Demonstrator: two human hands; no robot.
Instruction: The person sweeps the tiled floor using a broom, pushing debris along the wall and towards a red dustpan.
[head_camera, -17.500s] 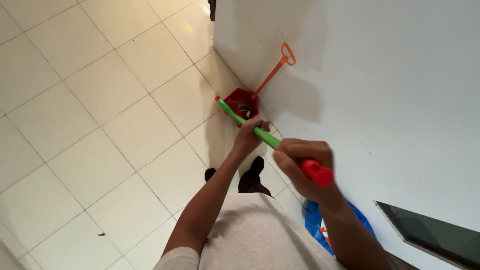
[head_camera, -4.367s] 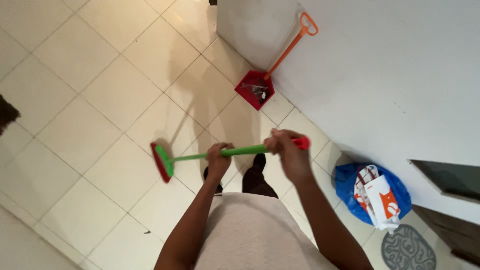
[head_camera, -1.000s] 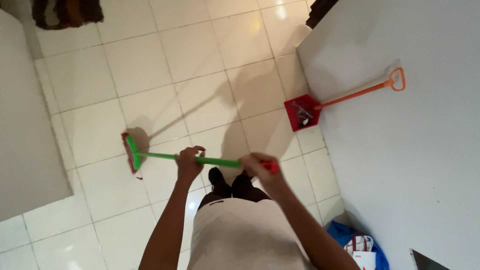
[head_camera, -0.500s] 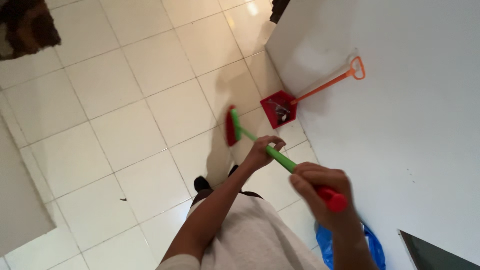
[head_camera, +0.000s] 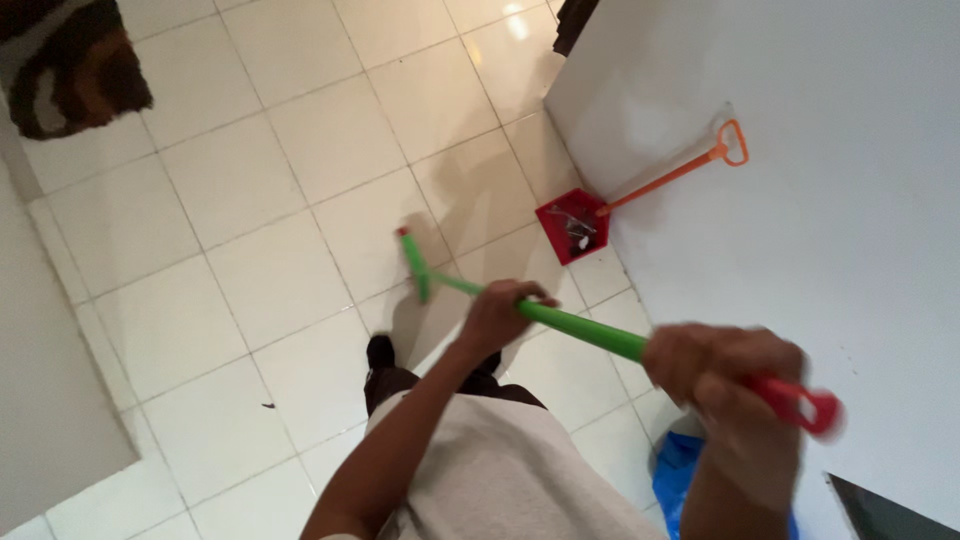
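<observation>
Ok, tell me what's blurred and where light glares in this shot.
Head view: the right hand and the broom's red grip are smeared by motion; the left hand is sharper. Lamp glare sits on the floor tiles at top; the broom casts a shadow.

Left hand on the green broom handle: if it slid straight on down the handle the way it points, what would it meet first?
The left hand would likely meet the broom head on the tiled floor first. The stretch of broom handle between them looks free; the red dustpan sits off to the right of that line.
</observation>
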